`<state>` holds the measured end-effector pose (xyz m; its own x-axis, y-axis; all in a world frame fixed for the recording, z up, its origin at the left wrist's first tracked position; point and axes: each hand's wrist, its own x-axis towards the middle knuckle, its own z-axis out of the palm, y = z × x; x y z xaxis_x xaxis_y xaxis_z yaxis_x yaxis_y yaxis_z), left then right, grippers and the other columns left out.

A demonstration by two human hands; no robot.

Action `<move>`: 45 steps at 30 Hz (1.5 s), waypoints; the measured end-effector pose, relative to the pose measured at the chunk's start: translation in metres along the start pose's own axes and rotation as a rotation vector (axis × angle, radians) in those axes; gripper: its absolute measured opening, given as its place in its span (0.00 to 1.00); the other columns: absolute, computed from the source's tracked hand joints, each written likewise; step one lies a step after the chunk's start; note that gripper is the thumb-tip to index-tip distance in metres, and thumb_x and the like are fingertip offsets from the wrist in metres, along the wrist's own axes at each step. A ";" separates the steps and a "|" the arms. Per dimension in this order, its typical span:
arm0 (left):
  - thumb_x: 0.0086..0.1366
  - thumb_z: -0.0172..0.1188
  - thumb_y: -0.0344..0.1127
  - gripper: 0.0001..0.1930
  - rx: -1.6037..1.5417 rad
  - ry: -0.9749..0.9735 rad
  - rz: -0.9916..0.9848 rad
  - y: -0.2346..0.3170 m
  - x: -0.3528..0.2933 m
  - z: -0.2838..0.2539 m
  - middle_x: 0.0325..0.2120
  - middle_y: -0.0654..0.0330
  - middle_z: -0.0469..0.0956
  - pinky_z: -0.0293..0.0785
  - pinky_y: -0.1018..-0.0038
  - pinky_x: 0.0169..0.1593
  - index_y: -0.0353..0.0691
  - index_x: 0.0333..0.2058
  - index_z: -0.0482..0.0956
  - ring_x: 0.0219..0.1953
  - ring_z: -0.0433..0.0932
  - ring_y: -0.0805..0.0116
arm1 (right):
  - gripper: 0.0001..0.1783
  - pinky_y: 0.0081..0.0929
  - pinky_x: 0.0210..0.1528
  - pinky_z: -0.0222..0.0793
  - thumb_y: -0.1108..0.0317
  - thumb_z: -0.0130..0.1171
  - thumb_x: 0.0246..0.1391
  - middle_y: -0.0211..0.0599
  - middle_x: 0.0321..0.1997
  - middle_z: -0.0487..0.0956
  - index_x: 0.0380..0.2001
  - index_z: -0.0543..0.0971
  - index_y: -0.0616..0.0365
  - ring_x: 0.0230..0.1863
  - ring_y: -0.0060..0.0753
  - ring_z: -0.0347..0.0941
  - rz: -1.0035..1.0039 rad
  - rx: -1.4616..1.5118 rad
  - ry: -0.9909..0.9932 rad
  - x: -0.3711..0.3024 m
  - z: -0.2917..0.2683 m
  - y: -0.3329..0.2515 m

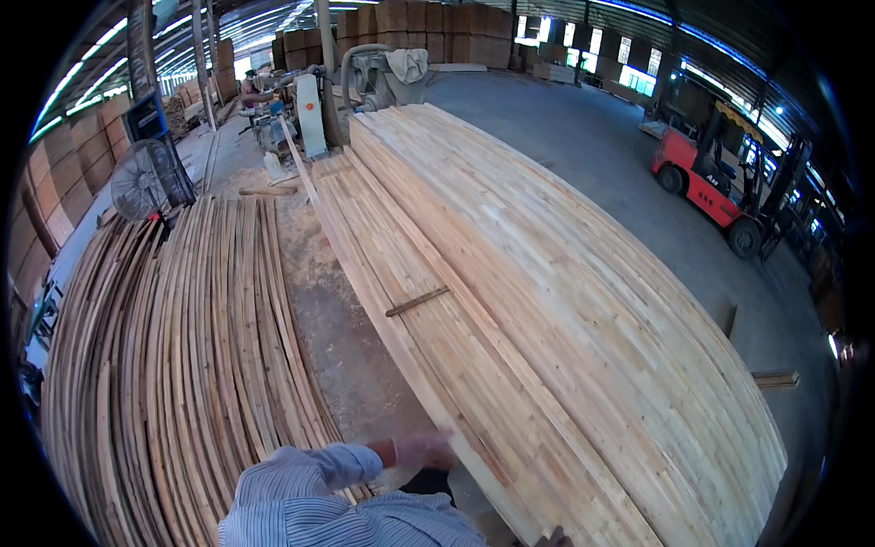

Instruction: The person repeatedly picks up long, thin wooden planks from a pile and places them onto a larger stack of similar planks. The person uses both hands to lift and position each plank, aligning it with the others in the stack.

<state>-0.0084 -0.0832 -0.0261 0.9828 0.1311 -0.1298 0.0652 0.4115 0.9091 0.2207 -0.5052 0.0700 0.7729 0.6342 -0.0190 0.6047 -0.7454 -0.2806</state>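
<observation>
My left hand [424, 449] reaches out from a striped sleeve, over the left edge of the low layer of planks [510, 392]. It is smeared by motion, so its fingers cannot be made out. At the bottom edge only dark fingertips of my right hand [554, 538] show, against the near end of the planks; the rest is cut off. A long pale strip of wood [365, 292] runs along the left side of this layer, past the left hand, and away to the far end. A short dark stick [417, 302] lies across the planks.
A higher stack of joined pale boards [565, 273] rises on the right. Many rough strips [182, 337] lie in a pile at left, beside a standing fan [141, 182]. Machinery [311, 114] stands at the far end. A red forklift [706, 182] is parked at far right.
</observation>
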 end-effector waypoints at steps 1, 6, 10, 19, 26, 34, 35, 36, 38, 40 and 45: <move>0.73 0.48 0.44 0.18 0.119 -0.167 -0.033 -0.022 0.008 0.015 0.50 0.56 0.77 0.61 0.61 0.66 0.41 0.56 0.71 0.53 0.75 0.60 | 0.24 0.39 0.30 0.70 0.42 0.57 0.57 0.39 0.31 0.78 0.48 0.79 0.46 0.31 0.39 0.75 0.009 0.073 -0.055 0.011 0.002 -0.022; 0.69 0.55 0.40 0.19 -0.881 -0.095 -0.569 -0.014 0.036 0.126 0.49 0.54 0.78 0.62 0.62 0.66 0.40 0.55 0.73 0.55 0.74 0.61 | 0.25 0.40 0.46 0.74 0.49 0.61 0.54 0.46 0.38 0.81 0.44 0.80 0.59 0.41 0.48 0.78 0.156 0.455 -0.113 0.041 -0.010 -0.145; 0.68 0.56 0.45 0.22 -0.664 0.008 -0.193 -0.002 0.026 0.074 0.55 0.52 0.77 0.64 0.58 0.65 0.39 0.56 0.73 0.58 0.73 0.54 | 0.30 0.44 0.48 0.74 0.50 0.64 0.53 0.54 0.45 0.80 0.49 0.77 0.66 0.45 0.54 0.77 -0.131 0.547 0.088 0.040 0.021 -0.142; 0.67 0.53 0.53 0.28 0.660 0.390 0.031 0.035 0.035 -0.074 0.53 0.53 0.74 0.64 0.52 0.64 0.40 0.58 0.69 0.57 0.72 0.54 | 0.22 0.32 0.56 0.72 0.67 0.62 0.59 0.46 0.50 0.81 0.53 0.76 0.69 0.51 0.36 0.77 0.446 0.982 0.135 -0.006 0.018 -0.066; 0.64 0.60 0.54 0.38 -0.236 1.542 -0.284 0.047 0.042 -0.130 0.60 0.48 0.69 0.63 0.59 0.64 0.35 0.64 0.63 0.63 0.66 0.52 | 0.19 0.35 0.49 0.75 0.63 0.68 0.52 0.47 0.41 0.83 0.45 0.81 0.62 0.43 0.44 0.80 0.476 0.766 0.147 -0.041 0.083 -0.026; 0.63 0.63 0.45 0.38 1.087 0.908 -0.129 0.082 0.162 -0.044 0.61 0.46 0.68 0.63 0.62 0.63 0.35 0.66 0.59 0.61 0.67 0.47 | 0.18 0.40 0.48 0.75 0.61 0.67 0.50 0.49 0.39 0.83 0.42 0.82 0.61 0.44 0.52 0.80 0.539 0.659 0.093 -0.011 0.070 -0.052; 0.64 0.62 0.46 0.37 0.840 0.821 -0.227 0.074 0.188 -0.050 0.61 0.47 0.68 0.63 0.63 0.63 0.35 0.65 0.60 0.60 0.67 0.47 | 0.19 0.41 0.47 0.75 0.58 0.66 0.51 0.50 0.38 0.83 0.42 0.82 0.60 0.43 0.53 0.80 0.516 0.631 0.058 -0.004 0.064 -0.054; 0.65 0.61 0.47 0.35 0.596 0.726 -0.325 0.059 0.213 -0.057 0.60 0.49 0.68 0.64 0.64 0.62 0.35 0.64 0.62 0.60 0.68 0.46 | 0.19 0.41 0.47 0.75 0.57 0.65 0.51 0.50 0.39 0.83 0.42 0.82 0.59 0.42 0.53 0.80 0.548 0.579 -0.036 0.003 0.058 -0.058; 0.67 0.53 0.58 0.29 0.083 0.595 -0.585 -0.009 0.257 -0.130 0.49 0.57 0.76 0.69 0.69 0.51 0.39 0.54 0.70 0.49 0.74 0.53 | 0.20 0.42 0.46 0.75 0.54 0.63 0.52 0.50 0.39 0.83 0.42 0.82 0.58 0.42 0.53 0.80 0.622 0.470 -0.228 0.017 0.041 -0.064; 0.67 0.50 0.64 0.29 -0.518 0.549 -0.749 -0.022 0.309 -0.124 0.45 0.60 0.77 0.68 0.69 0.49 0.42 0.49 0.72 0.45 0.75 0.57 | 0.22 0.38 0.46 0.76 0.53 0.65 0.52 0.49 0.41 0.83 0.44 0.82 0.57 0.43 0.48 0.82 0.779 0.505 -0.279 0.009 0.047 -0.065; 0.59 0.51 0.76 0.38 -0.352 0.729 -1.000 -0.104 0.408 -0.171 0.44 0.62 0.73 0.63 0.58 0.52 0.44 0.45 0.69 0.41 0.73 0.56 | 0.23 0.37 0.48 0.76 0.50 0.63 0.53 0.47 0.40 0.84 0.46 0.83 0.55 0.45 0.46 0.81 1.054 0.515 -0.376 -0.007 0.046 -0.084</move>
<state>0.3565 0.0817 -0.2415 0.2052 0.0436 -0.9778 0.5566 0.8166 0.1532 0.1556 -0.4378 0.0496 0.6827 -0.1450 -0.7162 -0.4929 -0.8149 -0.3050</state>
